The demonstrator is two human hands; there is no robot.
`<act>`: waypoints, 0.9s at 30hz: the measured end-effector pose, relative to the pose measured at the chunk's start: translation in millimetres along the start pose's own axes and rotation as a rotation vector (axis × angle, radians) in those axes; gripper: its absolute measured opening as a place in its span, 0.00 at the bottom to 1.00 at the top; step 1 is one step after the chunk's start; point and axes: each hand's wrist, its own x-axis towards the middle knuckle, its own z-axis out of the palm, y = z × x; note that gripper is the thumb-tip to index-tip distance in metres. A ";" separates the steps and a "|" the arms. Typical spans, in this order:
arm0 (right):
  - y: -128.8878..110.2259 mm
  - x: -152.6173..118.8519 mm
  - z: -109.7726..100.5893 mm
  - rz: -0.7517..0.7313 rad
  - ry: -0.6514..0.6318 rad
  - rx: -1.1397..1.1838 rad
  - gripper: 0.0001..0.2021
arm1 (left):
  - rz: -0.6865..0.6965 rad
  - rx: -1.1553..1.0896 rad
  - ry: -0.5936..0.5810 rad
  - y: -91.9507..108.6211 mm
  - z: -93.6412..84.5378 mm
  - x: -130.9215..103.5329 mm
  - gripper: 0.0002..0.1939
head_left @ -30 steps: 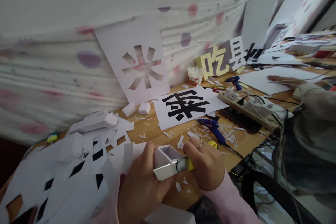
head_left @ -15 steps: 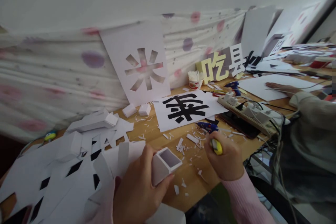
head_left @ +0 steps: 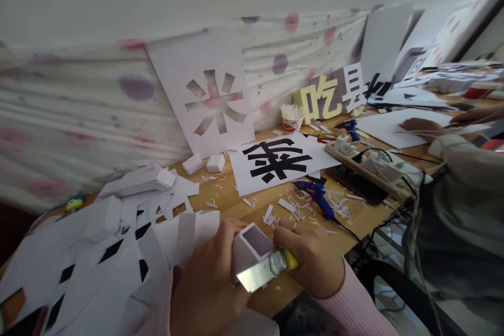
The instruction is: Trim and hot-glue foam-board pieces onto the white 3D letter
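My left hand (head_left: 212,278) is closed around a hollow white foam-board box piece (head_left: 242,252), its open end facing up and to the right. In my right hand (head_left: 315,257) is a yellow utility knife (head_left: 290,259) with its wide blade (head_left: 258,275) out. The blade lies across the near edge of the box piece; whether it cuts into it I cannot tell. A blue glue gun (head_left: 315,194) rests on the wooden table beyond my right hand, among white scraps (head_left: 289,205).
A sheet with a black character (head_left: 244,184) lies ahead. Behind it leans a white board with a cut-out character (head_left: 197,131). Cut white boards (head_left: 90,252) pile up at left. A power strip (head_left: 366,168) and cables lie at right, near another person's hand (head_left: 421,127).
My right hand has moved left and down, bringing the knife blade to the box piece. The glue gun is now more fully visible. At right, another hand has come into view.
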 end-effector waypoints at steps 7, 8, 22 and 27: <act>12.4 -1.3 4.3 0.000 0.039 -0.003 0.09 | 0.161 0.134 0.117 -1.6 5.2 -14.1 0.16; 20.4 -1.8 4.8 0.035 0.086 -0.012 0.09 | 0.182 0.165 0.144 -2.4 5.5 -17.6 0.17; 10.5 -8.8 8.3 -0.010 0.079 0.110 0.08 | 0.174 0.207 0.009 -7.8 -3.7 9.6 0.21; 6.9 -7.8 17.7 -0.008 0.004 0.110 0.09 | 0.158 0.173 -0.026 -4.4 -4.5 7.9 0.19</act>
